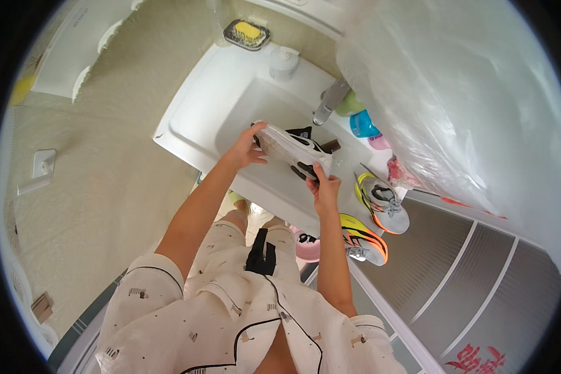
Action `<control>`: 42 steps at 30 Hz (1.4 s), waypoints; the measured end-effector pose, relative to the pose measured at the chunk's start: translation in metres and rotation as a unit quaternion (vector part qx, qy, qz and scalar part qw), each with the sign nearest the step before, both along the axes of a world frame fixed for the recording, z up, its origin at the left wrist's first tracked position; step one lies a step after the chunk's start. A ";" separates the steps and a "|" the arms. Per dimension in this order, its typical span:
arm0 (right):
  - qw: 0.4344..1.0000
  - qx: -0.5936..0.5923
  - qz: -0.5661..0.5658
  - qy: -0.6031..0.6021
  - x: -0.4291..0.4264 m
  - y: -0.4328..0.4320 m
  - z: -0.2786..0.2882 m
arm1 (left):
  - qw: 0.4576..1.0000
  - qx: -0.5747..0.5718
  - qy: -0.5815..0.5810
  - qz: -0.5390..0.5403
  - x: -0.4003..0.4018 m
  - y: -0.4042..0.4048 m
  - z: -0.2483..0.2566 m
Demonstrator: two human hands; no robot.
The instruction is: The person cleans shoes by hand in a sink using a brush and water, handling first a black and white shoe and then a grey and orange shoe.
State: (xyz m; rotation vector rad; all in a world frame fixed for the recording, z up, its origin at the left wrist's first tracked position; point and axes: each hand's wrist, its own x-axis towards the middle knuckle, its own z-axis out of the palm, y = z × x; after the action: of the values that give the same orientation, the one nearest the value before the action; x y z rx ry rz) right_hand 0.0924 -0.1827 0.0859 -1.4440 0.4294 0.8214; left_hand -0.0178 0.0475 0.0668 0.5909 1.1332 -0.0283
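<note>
A white shoe with black parts (pixel 287 147) is held in both my hands above the basin of a white sink (pixel 236 96). Its side and dirt-marked sole face me. My left hand (pixel 246 148) grips one end, and my right hand (pixel 325 187) grips the other, with the thumb near the black sole patches. Behind the shoe, a small brown block (pixel 331 146) shows in part in the basin; I cannot tell what it is. A metal faucet (pixel 331 100) reaches over the basin beyond the shoe.
Two grey, yellow and orange running shoes, one (pixel 385 203) above the other (pixel 364 240), rest at the sink's right side. A pump bottle (pixel 284 64) and a soap dish (pixel 233 38) with yellow soap (pixel 248 30) stand at the back. Clear plastic sheeting (pixel 449 93) hangs right.
</note>
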 end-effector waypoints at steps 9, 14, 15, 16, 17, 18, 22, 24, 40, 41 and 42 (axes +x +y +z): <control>0.973 0.026 0.213 0.087 -0.020 0.008 0.019 | 0.923 0.384 0.008 -0.025 0.026 0.010 0.113; 0.946 -0.025 0.191 -0.260 -0.011 0.046 0.020 | 0.729 0.648 0.094 -0.203 0.053 -0.005 0.179; 0.946 -0.021 0.184 -0.265 -0.008 0.058 0.029 | 0.723 0.654 0.089 -0.203 0.057 -0.008 0.189; 0.964 0.027 0.146 -0.222 -0.002 0.068 0.038 | 0.708 0.659 0.094 -0.238 0.062 -0.011 0.199; 0.976 0.075 0.107 -0.177 0.003 0.074 0.046 | 0.691 0.663 0.099 -0.272 0.067 -0.015 0.209; 0.975 0.082 0.105 -0.180 0.001 0.081 0.060 | 0.686 0.666 0.090 -0.278 0.065 -0.014 0.215; 0.979 0.114 0.143 -0.085 0.016 0.083 0.087 | 0.678 0.671 0.038 -0.296 0.073 -0.025 0.240; 0.965 0.123 0.213 -0.087 0.023 0.079 0.084 | 0.667 0.689 0.042 -0.282 0.077 -0.038 0.252; 0.915 0.402 0.025 -0.002 -0.001 0.114 0.113 | 0.946 -0.002 -0.303 -0.115 0.015 0.027 0.111; 0.918 0.396 -0.009 -0.013 -0.003 0.118 0.114 | 0.946 -0.005 -0.303 -0.116 0.009 0.017 0.104; 0.920 0.390 -0.040 -0.023 -0.005 0.121 0.114 | 0.948 -0.036 -0.311 -0.050 0.003 0.006 0.100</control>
State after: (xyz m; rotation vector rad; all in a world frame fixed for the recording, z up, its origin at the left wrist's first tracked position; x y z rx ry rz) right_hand 0.0875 -0.0614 0.2000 -0.6934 0.0918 0.7666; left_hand -0.0153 0.0534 0.1666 0.5379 0.4852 0.0300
